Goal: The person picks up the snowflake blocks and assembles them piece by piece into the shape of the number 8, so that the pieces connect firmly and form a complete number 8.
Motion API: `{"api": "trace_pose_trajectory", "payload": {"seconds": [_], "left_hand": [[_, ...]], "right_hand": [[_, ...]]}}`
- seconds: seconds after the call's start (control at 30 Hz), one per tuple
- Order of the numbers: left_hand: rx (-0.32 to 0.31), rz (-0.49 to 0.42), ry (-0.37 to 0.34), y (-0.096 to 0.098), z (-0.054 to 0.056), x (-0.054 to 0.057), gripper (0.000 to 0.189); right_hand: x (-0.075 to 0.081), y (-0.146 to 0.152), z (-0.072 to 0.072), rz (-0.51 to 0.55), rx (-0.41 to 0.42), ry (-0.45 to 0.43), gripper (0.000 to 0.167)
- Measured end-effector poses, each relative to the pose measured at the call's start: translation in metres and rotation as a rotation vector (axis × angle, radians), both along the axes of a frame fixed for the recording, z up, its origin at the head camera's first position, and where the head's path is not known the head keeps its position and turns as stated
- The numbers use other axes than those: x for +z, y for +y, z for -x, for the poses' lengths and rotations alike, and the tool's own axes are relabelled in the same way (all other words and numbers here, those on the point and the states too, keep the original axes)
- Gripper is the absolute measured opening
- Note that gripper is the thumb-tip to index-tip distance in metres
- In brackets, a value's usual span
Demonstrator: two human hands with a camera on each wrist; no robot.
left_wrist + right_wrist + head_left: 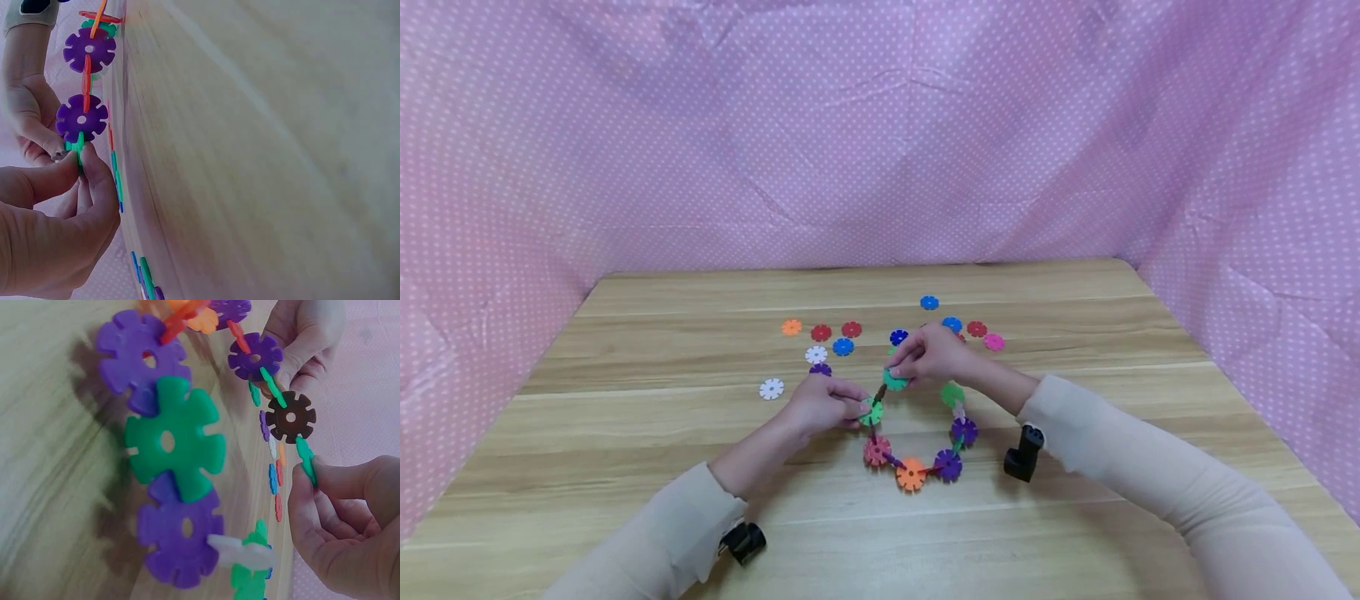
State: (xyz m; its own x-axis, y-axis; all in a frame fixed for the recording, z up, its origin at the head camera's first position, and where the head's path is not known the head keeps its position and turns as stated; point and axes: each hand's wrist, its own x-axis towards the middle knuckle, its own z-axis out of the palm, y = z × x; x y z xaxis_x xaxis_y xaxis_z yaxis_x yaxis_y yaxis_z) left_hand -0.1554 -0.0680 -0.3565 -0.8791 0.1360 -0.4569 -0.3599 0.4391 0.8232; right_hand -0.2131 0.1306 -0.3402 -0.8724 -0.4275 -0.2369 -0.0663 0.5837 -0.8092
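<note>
A chain of slotted plastic discs forms a ring with a gap at its far side. My left hand pinches a green disc on the ring's left side between thumb and fingers. With thumb and forefinger, my right hand pinches a teal-green disc at the far left end of the chain. A brown disc links these two. Nearer me the chain runs through a coral disc, an orange disc and purple discs. A light green disc ends the right side, next to a whitish disc.
Loose discs lie flat on the wooden table beyond the hands: white, orange, blue and pink among several. Some sit partly behind the right hand. A pink dotted cloth hangs around the back and sides.
</note>
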Motion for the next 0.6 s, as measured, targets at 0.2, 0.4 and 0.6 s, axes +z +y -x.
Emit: {"api": "trace_pose_trajectory", "payload": {"seconds": [0.2,0.4,0.6], "left_hand": [[0.0,0.013,0.0,0.0014,0.0025,0.0008,0.019],[0.0,0.01,-0.01,0.002,0.0023,0.0017,0.019],[0.0,0.015,-0.015,0.002,0.0027,0.0016,0.019]], "right_hand": [[0.0008,-0.0032,-0.0015,-0.023,-0.039,0.023,0.012],[0.0009,-0.0043,-0.0018,-0.035,-0.055,0.027,0.012],[0.0006,-0.0027,-0.0004,-0.027,-0.013,0.036,0.012]]}}
